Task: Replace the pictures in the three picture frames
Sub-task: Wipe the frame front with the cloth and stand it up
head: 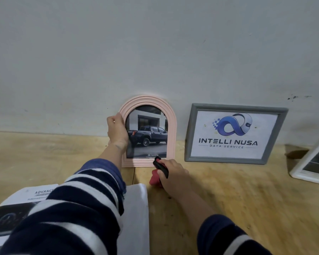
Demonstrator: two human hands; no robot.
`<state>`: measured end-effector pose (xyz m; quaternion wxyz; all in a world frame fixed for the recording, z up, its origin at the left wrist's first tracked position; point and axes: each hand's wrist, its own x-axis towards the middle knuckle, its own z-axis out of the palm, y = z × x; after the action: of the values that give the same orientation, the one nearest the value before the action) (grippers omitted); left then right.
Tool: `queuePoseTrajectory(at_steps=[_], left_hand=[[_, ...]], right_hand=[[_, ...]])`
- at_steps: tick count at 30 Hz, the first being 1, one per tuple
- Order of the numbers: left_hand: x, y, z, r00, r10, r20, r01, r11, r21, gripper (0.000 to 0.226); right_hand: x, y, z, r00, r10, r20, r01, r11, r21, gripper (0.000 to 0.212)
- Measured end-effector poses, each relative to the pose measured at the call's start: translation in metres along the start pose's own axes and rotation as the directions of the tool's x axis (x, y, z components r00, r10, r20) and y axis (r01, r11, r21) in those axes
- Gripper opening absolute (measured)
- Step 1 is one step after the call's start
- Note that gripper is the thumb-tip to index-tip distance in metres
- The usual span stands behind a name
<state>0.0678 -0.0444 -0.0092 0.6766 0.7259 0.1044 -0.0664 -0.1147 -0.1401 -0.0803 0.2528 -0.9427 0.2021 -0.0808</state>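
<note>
A pink arched picture frame [170, 115] stands upright against the wall, showing a photo of a dark pickup truck. My left hand [117, 130] grips its left edge. Just below the frame's bottom edge, my right hand [173, 174] holds a black and red tool [159, 167], whose black tip touches the frame. To the right, a grey rectangular frame [191, 133] with a logo print leans on the wall. A white frame [300, 176] lies tilted at the far right edge, partly cut off.
Printed brochure pages [39, 195] and a white sheet [138, 208] lie on the wooden table [238, 190] at the lower left, partly under my striped sleeve. The grey wall [155, 52] rises right behind the frames.
</note>
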Motion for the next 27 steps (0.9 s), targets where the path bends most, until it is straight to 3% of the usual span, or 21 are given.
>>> queuePoseTrajectory(at_steps=[6,9,12,17,21,24,27], left_hand=[[-0.017,0.005,0.004,0.973,0.113,-0.203,-0.056,0.963,0.263,0.046],[-0.032,-0.003,0.009,0.936,0.214,-0.280,-0.093,0.917,0.388,0.047],[-0.054,-0.008,0.018,0.909,0.302,-0.286,-0.148,0.878,0.456,0.046],[-0.092,-0.019,0.045,0.922,0.378,-0.088,-0.276,0.799,0.534,0.038],[-0.114,-0.025,0.068,0.905,0.397,0.154,-0.408,0.705,0.580,0.021],[-0.129,-0.026,0.090,0.889,0.331,0.318,-0.449,0.770,0.453,0.016],[-0.148,-0.020,0.117,0.916,0.190,0.354,-0.332,0.855,0.399,0.030]], right_hand=[[-0.001,0.007,-0.016,0.989,0.073,0.128,-0.086,0.991,0.099,0.041],[-0.001,0.011,-0.020,0.956,0.102,0.275,-0.133,0.986,0.098,0.043],[-0.009,0.014,-0.026,0.952,0.106,0.289,-0.148,0.981,0.127,0.043],[-0.019,0.024,-0.046,0.951,0.205,0.232,-0.284,0.876,0.390,0.039],[-0.021,0.061,-0.080,0.934,0.298,0.197,-0.354,0.847,0.397,0.036],[-0.018,0.102,-0.111,0.915,0.369,0.160,-0.402,0.838,0.368,0.036],[-0.012,0.151,-0.151,0.879,0.468,0.094,-0.471,0.817,0.332,0.036]])
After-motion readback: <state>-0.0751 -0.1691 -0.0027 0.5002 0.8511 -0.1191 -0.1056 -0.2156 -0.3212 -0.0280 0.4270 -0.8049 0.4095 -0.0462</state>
